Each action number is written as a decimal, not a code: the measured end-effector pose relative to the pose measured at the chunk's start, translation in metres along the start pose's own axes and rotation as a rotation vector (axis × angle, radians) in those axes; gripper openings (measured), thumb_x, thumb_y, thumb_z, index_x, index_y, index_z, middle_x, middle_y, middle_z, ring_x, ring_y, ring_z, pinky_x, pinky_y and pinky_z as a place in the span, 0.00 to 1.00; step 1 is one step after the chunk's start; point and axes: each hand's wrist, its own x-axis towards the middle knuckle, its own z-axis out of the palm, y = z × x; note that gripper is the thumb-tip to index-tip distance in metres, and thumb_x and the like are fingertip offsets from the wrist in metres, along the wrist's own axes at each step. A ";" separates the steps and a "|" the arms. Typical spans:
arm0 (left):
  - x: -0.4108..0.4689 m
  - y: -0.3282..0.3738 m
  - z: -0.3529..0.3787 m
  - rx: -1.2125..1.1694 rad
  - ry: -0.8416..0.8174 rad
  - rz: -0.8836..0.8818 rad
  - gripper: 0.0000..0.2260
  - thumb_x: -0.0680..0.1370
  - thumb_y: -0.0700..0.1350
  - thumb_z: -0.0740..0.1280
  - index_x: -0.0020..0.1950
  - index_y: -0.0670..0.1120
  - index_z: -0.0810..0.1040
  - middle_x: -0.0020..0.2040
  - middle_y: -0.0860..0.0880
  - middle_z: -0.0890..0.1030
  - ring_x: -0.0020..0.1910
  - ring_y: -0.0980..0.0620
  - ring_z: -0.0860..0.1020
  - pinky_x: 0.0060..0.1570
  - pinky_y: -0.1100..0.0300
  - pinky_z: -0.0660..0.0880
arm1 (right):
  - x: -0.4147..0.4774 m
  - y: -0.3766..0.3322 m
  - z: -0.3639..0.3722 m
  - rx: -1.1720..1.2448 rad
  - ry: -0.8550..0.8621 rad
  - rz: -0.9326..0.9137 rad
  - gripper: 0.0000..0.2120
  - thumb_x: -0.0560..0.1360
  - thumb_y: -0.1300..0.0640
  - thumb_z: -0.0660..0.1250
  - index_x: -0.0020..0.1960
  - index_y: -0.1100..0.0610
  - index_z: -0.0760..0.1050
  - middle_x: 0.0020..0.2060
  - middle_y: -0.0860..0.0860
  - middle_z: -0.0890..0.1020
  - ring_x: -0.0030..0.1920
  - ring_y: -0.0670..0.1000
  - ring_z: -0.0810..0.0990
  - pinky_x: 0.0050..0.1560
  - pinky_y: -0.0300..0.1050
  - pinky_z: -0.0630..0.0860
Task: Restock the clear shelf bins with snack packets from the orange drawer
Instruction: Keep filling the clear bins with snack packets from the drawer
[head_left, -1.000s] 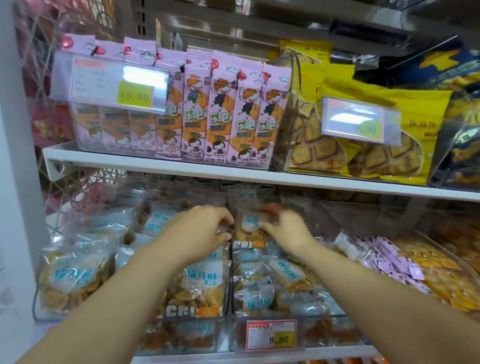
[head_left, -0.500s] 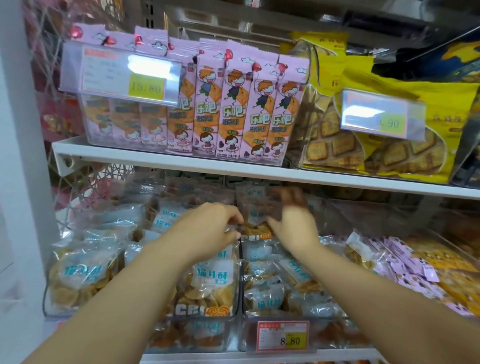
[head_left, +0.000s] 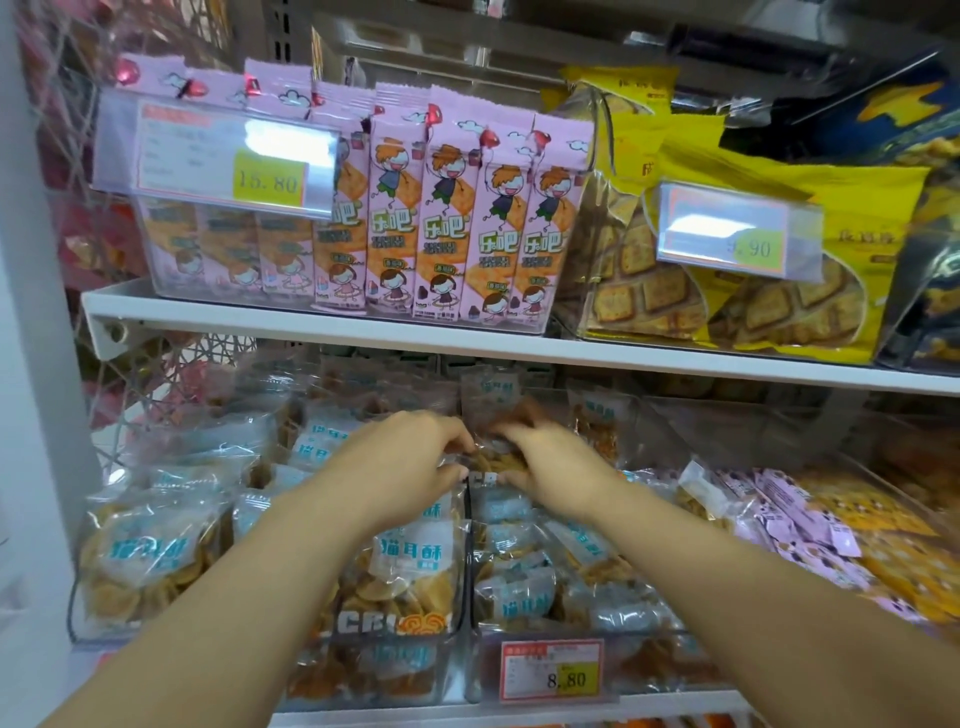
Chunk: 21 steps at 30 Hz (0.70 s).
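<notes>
On the lower shelf (head_left: 519, 714), at the back of the middle clear bin (head_left: 675, 670), both hands meet on one snack packet (head_left: 488, 410). The left hand (head_left: 410, 462) comes in from nine o'clock and the right hand (head_left: 556, 467) from three. Each grip is narrow, fingers curled in and pinching the film low down, though the right fingertips are blurred. The packet stands upright, blue label at twelve o'clock, just behind the rows already lying in the bin above the price tag (head_left: 550, 675).

This looks a light thing to handle: thin, glossy film, soft and crinkly, likely slippery under a loose pinch. The fried crisps inside look brittle, so squeezing the belly risks crushing them. Better to take it by the sealed edges or corners, where the film is flat and nothing snaps. The full neighbours crowd in at six o'clock and the pink packets (head_left: 789, 519) lie at four, so it wants to be eased down, not shoved.
</notes>
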 end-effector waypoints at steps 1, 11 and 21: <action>0.000 0.000 0.000 0.001 -0.002 0.001 0.13 0.79 0.51 0.64 0.63 0.56 0.74 0.63 0.54 0.77 0.60 0.53 0.74 0.59 0.52 0.73 | -0.005 0.003 -0.008 0.015 -0.011 -0.001 0.25 0.76 0.50 0.67 0.71 0.47 0.66 0.66 0.53 0.72 0.61 0.56 0.75 0.60 0.50 0.74; -0.003 0.003 -0.002 0.026 -0.010 0.002 0.13 0.80 0.51 0.63 0.64 0.56 0.73 0.63 0.54 0.76 0.60 0.53 0.74 0.58 0.54 0.73 | -0.030 0.066 -0.033 -0.108 -0.274 0.401 0.05 0.76 0.49 0.66 0.47 0.50 0.75 0.52 0.51 0.80 0.53 0.53 0.78 0.54 0.45 0.74; -0.004 0.009 -0.005 0.064 0.040 0.080 0.12 0.80 0.52 0.62 0.64 0.57 0.73 0.62 0.56 0.74 0.63 0.52 0.70 0.62 0.54 0.67 | -0.045 0.048 -0.054 0.142 0.147 0.228 0.13 0.77 0.57 0.66 0.61 0.57 0.77 0.52 0.52 0.82 0.53 0.52 0.79 0.49 0.39 0.69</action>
